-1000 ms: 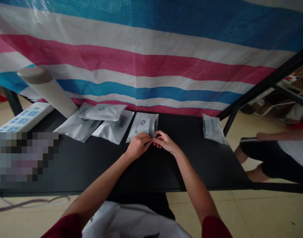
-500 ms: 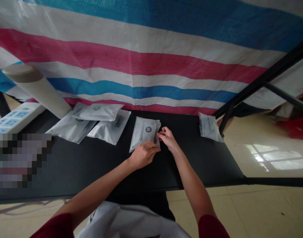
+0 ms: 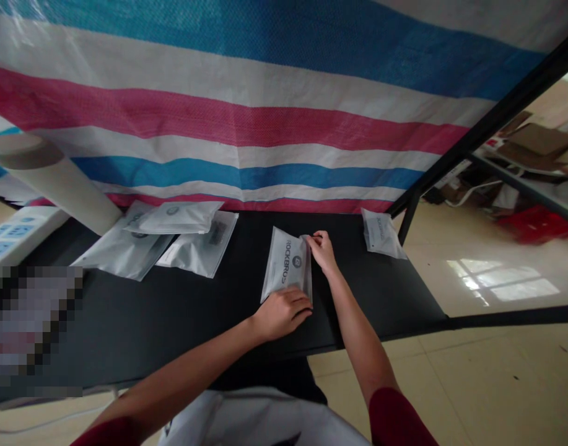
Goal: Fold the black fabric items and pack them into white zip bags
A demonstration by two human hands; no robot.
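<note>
A frosted zip bag [image 3: 287, 263] with dark lettering and a round logo lies on the black table [image 3: 181, 322] in front of me. My left hand [image 3: 284, 311] is closed on its near edge, fingers curled over the corner. At the bag's far right corner, my right hand [image 3: 321, 251] pinches the edge between thumb and fingers. What the bag contains does not show through. Farther right, a smaller frosted bag [image 3: 382, 233] lies by itself near the table's end.
Several frosted bags overlap at the left, one bag [image 3: 174, 217] on top. Behind them leans a white bottle [image 3: 63, 186] with a grey cap, beside a power strip [image 3: 21, 232]. A striped sheet [image 3: 246, 124] hangs behind the table; a black metal frame [image 3: 420, 195] stands right.
The bag has come nearer to me and a little right, with both hands on it. My right hand has moved up along its right edge to the far corner. The camera view has shifted slightly.
</note>
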